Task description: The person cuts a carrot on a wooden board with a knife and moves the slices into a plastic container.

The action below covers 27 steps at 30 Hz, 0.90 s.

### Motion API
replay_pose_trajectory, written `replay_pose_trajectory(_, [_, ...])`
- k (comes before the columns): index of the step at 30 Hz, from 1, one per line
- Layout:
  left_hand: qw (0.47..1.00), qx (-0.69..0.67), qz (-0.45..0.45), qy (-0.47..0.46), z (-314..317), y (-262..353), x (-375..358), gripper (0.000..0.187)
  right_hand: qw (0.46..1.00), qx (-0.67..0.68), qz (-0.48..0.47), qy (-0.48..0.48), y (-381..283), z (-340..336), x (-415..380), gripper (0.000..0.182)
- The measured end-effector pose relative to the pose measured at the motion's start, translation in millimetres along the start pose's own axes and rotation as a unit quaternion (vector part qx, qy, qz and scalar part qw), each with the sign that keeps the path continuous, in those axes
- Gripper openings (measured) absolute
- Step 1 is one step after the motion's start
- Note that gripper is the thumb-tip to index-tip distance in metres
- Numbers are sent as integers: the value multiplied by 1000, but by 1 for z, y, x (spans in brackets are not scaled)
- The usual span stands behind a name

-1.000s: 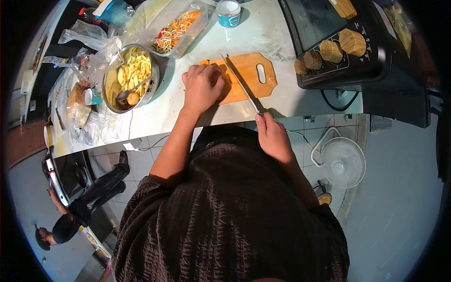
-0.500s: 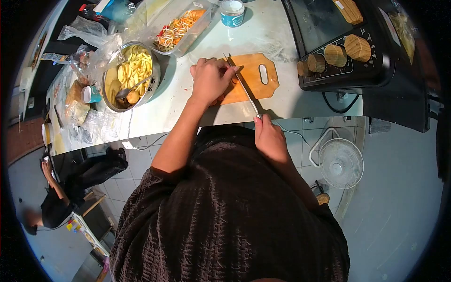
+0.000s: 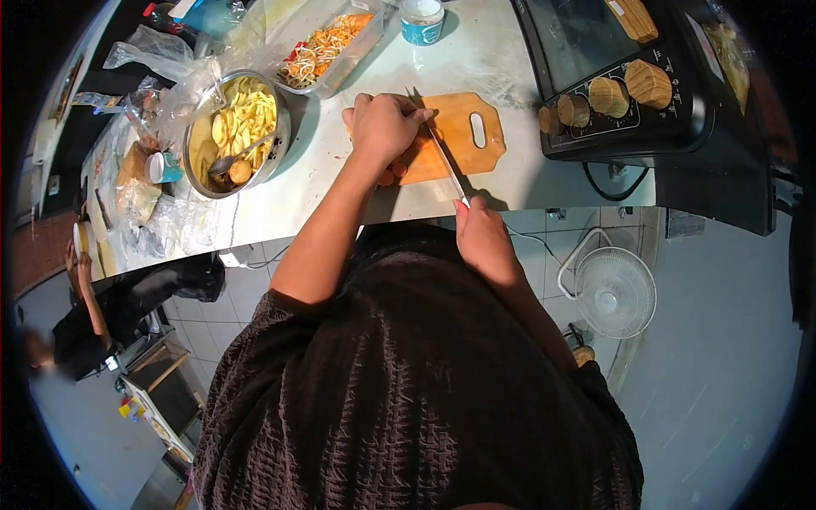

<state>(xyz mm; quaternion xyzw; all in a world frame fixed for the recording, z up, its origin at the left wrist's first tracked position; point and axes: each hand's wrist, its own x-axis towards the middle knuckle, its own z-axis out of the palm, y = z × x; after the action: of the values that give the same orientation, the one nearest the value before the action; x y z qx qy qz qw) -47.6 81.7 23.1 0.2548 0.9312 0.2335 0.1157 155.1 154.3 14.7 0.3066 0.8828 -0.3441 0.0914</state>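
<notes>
An orange-brown cutting board (image 3: pixel 459 119) with a handle slot lies on the white tabletop in front of me. My left hand (image 3: pixel 382 132) is over its left part, fingers curled and thumb against the knife blade. Whatever those fingers grip is hidden under the hand, and I cannot tell what it is. Small orange round pieces (image 3: pixel 393 174) show just below the hand at the board's edge. My right hand (image 3: pixel 484 234) is closed round the handle of a knife (image 3: pixel 446 161), whose long blade slants across the board, tip pointing away from me.
Left stands a steel bowl (image 3: pixel 285 136) of pale yellow strips with a spoon. Behind it is a plastic box (image 3: pixel 344 72) of sprouts and orange shreds. A small blue-white tub (image 3: pixel 422 30) and a black oven (image 3: pixel 612 144) stand beyond. Another person (image 3: pixel 93 331) is at far left.
Both hands stay at the board, with the knife shifted slightly away from me. The other person at far left has reached up to the table's end.
</notes>
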Motion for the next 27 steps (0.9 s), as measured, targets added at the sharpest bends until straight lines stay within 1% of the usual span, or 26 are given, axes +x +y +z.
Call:
replay_pose_trajectory(1, [1000,0,1,1,0,1,-2,33,1000,0,-1,1,0,0,0,38])
replay_pose_trajectory(3, [999,-31,-35,-25,-1,5,-3,29,1000,3,10,-3,-2,0,0,36])
replay_pose_trajectory(4, [999,-31,-32,-23,-2,4,-3,29,1000,3,9,0,-2,0,1,36])
replay_pose_trajectory(6, [999,-25,23,2,-1,-3,-5,28,1000,-18,8,4,1,2,0,36])
replay_pose_trajectory(7, [999,-26,25,3,0,-6,-7,28,1000,-18,8,6,1,1,-2,36])
replay_pose_trajectory(9, [996,-56,37,55,0,-13,-14,24,1000,-19,2,15,2,-1,-6,35])
replay_pose_trajectory(10, [996,-57,39,56,0,-17,-19,24,1000,-19,2,17,6,0,-7,35])
replay_pose_trajectory(12, [991,-77,79,78,-2,-22,-32,18,1000,-1,-6,19,13,0,-11,35])
replay_pose_trajectory(13, [992,-59,99,56,-5,-22,-38,13,1000,-1,-7,19,13,-2,-13,35])
replay_pose_trajectory(14, [992,-58,98,58,-6,-22,-39,13,999,21,-8,29,13,-6,-16,34])
replay_pose_trajectory(16, [989,-38,135,43,-1,-20,-42,12,998,42,-10,39,11,-14,-19,34])
replay_pose_trajectory(17, [986,-10,156,48,2,-19,-42,14,996,67,-3,62,10,-18,-20,33])
replay_pose_trajectory(18, [986,-10,157,50,5,-17,-42,14,992,93,4,86,10,-22,-20,32])
replay_pose_trajectory(20, [971,-7,228,69,12,-12,-37,18,993,87,17,83,12,-29,-19,33])
replay_pose_trajectory(21, [967,-15,248,54,15,-9,-33,23,993,83,27,84,14,-31,-18,34])
replay_pose_trajectory(22, [966,-15,251,56,17,-8,-30,23,993,79,38,85,15,-32,-18,34])
replay_pose_trajectory(24, [954,21,295,44,21,-6,-25,21,992,81,41,87,18,-31,-19,35])
replay_pose_trajectory(25, [954,22,297,44,23,-5,-23,21,992,81,45,87,19,-31,-19,35])
replay_pose_trajectory(27, [948,29,305,84,25,-4,-21,16,992,83,45,77,21,-31,-18,35])
